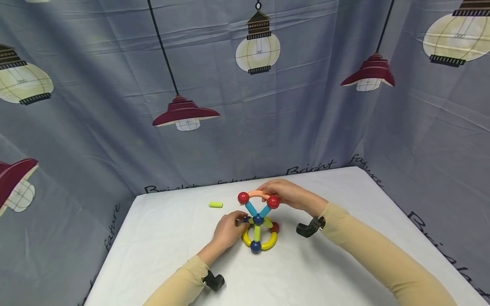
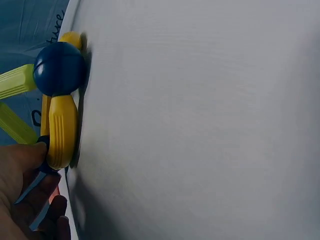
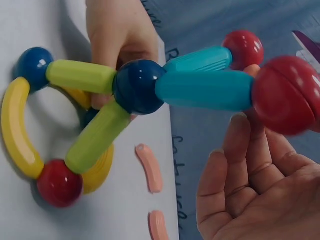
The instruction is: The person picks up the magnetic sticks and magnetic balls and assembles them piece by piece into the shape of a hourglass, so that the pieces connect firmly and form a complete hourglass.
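Note:
A model of coloured magnetic sticks and balls stands on the white table. Its base is a ring of yellow curved sticks (image 1: 270, 243) with blue and red balls. Green sticks (image 3: 82, 76) rise to a central blue ball (image 3: 138, 87), and two light-blue sticks (image 3: 207, 90) fan up to red balls (image 1: 273, 202). Between these spans a salmon curved stick (image 1: 257, 194). My right hand (image 1: 285, 193) pinches that stick near the right red ball; its thumb is hidden in the right wrist view. With thumb and finger my left hand (image 1: 228, 229) grips a blue ball (image 2: 44, 155) of the base.
A short green stick (image 1: 216, 205) lies on the table, left of and behind the model. Two more salmon curved sticks (image 3: 151, 169) lie behind it. A grey curtain (image 1: 229, 157) hangs along the table's far edge.

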Motion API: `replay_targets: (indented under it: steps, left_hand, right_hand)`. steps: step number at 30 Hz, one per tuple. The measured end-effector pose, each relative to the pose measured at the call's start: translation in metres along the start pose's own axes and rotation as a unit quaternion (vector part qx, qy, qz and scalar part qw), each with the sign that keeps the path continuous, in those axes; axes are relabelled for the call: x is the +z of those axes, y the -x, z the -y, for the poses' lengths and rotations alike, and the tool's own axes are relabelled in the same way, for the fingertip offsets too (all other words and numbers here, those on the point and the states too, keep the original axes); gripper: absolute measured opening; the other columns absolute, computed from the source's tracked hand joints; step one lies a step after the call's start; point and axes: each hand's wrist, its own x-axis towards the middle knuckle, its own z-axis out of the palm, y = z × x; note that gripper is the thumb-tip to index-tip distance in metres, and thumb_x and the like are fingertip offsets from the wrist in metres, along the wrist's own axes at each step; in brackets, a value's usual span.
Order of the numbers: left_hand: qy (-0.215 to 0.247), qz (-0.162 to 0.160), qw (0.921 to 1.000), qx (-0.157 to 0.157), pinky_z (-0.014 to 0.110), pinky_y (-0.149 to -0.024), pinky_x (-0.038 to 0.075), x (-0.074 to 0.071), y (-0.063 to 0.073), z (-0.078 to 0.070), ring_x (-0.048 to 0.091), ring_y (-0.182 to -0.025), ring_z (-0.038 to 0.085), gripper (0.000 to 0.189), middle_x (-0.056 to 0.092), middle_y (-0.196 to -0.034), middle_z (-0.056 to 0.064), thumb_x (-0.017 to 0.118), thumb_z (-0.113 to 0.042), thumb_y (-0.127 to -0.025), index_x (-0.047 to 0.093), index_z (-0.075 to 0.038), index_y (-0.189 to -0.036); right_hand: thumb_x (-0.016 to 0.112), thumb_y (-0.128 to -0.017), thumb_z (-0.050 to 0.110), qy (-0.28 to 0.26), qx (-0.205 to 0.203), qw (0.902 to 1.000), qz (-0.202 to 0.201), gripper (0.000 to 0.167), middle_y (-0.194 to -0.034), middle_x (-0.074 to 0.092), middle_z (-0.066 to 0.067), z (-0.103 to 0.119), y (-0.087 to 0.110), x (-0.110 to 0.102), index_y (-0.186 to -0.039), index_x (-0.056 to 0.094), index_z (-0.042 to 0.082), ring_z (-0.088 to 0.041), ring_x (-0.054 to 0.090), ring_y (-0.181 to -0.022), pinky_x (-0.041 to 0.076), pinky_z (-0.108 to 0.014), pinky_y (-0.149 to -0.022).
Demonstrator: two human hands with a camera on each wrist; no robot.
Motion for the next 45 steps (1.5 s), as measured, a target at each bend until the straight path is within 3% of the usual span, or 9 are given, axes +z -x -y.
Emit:
replay_targets:
  steps: [9, 17, 22, 27, 32, 37, 45]
  left_hand:
    - [-0.026, -0.001, 0.9996, 0.011, 0.038, -0.079, 0.044, 0.008, -0.02, -0.007, 0.058, -0.089, 0.017, 0.025, 0.072, -0.096, -0.004, 0.077, -0.029, -0.092, 0.076, -0.016, -0.113]
    - [0.007, 0.051, 0.9976, 0.046, 0.052, -0.095, 0.045, 0.009, -0.033, -0.014, 0.062, -0.108, 0.026, 0.025, 0.076, -0.11, 0.002, 0.07, -0.019, -0.097, 0.075, -0.011, -0.12]
    - [0.007, 0.067, 0.9957, 0.063, 0.053, -0.102, 0.043, 0.001, -0.035, -0.01, 0.058, -0.117, 0.03, 0.026, 0.073, -0.121, 0.004, 0.065, -0.015, -0.099, 0.075, -0.011, -0.122]
    - [-0.027, 0.02, 0.999, 0.028, 0.051, -0.106, 0.041, -0.019, -0.035, 0.007, 0.054, -0.122, 0.032, 0.028, 0.07, -0.128, 0.004, 0.061, -0.013, -0.098, 0.076, -0.017, -0.121]
    - [-0.095, -0.035, 0.9946, -0.025, 0.052, -0.109, 0.037, -0.041, -0.035, 0.042, 0.048, -0.131, 0.034, 0.029, 0.064, -0.135, 0.007, 0.059, -0.014, -0.1, 0.074, -0.018, -0.125]
    - [-0.131, -0.047, 0.9892, -0.046, 0.056, -0.11, 0.034, -0.054, -0.032, 0.069, 0.041, -0.137, 0.038, 0.037, 0.057, -0.143, 0.01, 0.06, -0.015, -0.101, 0.065, -0.016, -0.137]
    - [-0.168, -0.042, 0.9843, -0.034, 0.053, -0.106, 0.039, -0.052, -0.032, 0.077, 0.048, -0.131, 0.036, 0.03, 0.064, -0.135, 0.008, 0.071, -0.019, -0.097, 0.072, -0.016, -0.127]
  right_hand:
    - [0.061, -0.098, 0.02, -0.043, 0.024, 0.9987, -0.016, 0.049, -0.106, 0.064, -0.016, -0.004, 0.024, -0.008, -0.14, 0.053, -0.004, -0.018, 0.059, -0.078, 0.055, -0.028, -0.073]
    - [0.069, -0.096, 0.024, -0.059, 0.04, 0.9974, -0.012, 0.056, -0.095, 0.066, -0.01, -0.006, 0.042, -0.005, -0.139, 0.05, -0.007, -0.019, 0.061, -0.078, 0.057, -0.031, -0.078]
    - [0.068, -0.097, 0.024, -0.057, 0.04, 0.9976, -0.005, 0.055, -0.095, 0.067, -0.011, -0.008, 0.049, -0.004, -0.139, 0.05, -0.007, -0.022, 0.061, -0.081, 0.055, -0.03, -0.076]
    - [0.07, -0.096, 0.026, -0.049, 0.038, 0.998, -0.012, 0.057, -0.096, 0.067, -0.011, -0.009, 0.051, -0.006, -0.138, 0.05, -0.007, -0.024, 0.061, -0.083, 0.054, -0.031, -0.077]
    - [0.07, -0.096, 0.026, -0.052, 0.038, 0.9978, -0.013, 0.056, -0.095, 0.067, -0.01, -0.009, 0.053, -0.008, -0.137, 0.05, -0.007, -0.021, 0.061, -0.081, 0.054, -0.03, -0.076]
    - [0.069, -0.097, 0.026, -0.055, 0.038, 0.9976, -0.014, 0.055, -0.097, 0.067, -0.01, -0.009, 0.054, -0.008, -0.136, 0.05, -0.007, -0.02, 0.062, -0.081, 0.055, -0.031, -0.077]
    - [0.071, -0.095, 0.028, -0.055, 0.042, 0.9973, -0.022, 0.055, -0.095, 0.066, -0.009, -0.012, 0.055, -0.011, -0.135, 0.053, -0.005, -0.02, 0.062, -0.081, 0.055, -0.033, -0.079]
